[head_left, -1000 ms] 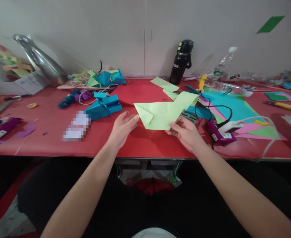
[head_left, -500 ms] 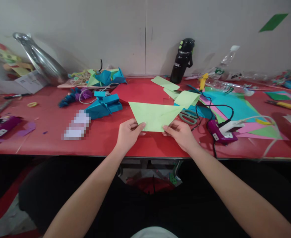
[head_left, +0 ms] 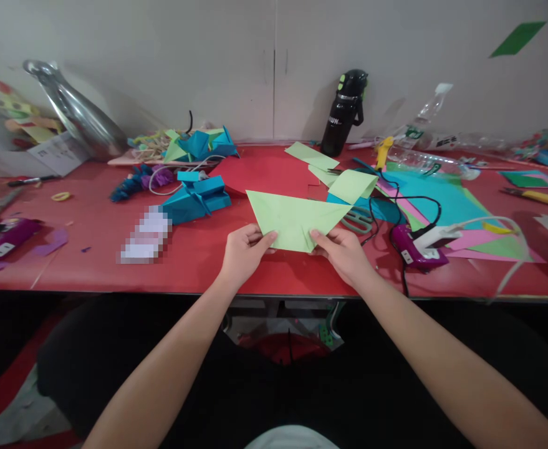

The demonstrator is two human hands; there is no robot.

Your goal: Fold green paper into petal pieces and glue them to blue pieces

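A light green sheet of folded paper (head_left: 295, 218), wide at its far edge and narrow at its near one, is held up over the front of the red table (head_left: 199, 265). My left hand (head_left: 245, 252) pinches its near left corner, thumb on top. On the near right corner, my right hand (head_left: 341, 249) has the same kind of grip, and the paper creases beside that thumb. Fingers under the paper are partly hidden. Behind the right hand lie grey-handled scissors (head_left: 360, 219), partly covered. More light green paper (head_left: 352, 186) rests just beyond the sheet.
Left of the hands are a blue folded-paper model (head_left: 196, 199) and a blurred-out pale object (head_left: 146, 236). Rightward, a purple power strip (head_left: 411, 246) trails cables near coloured sheets (head_left: 442, 196). A black bottle (head_left: 343, 115) and a silver jug (head_left: 75, 112) stand by the wall.
The green paper has shifted slightly right and tilted, its right side now lower. My right thumb has pressed further in, and a crease shows there. My left hand keeps its grip.
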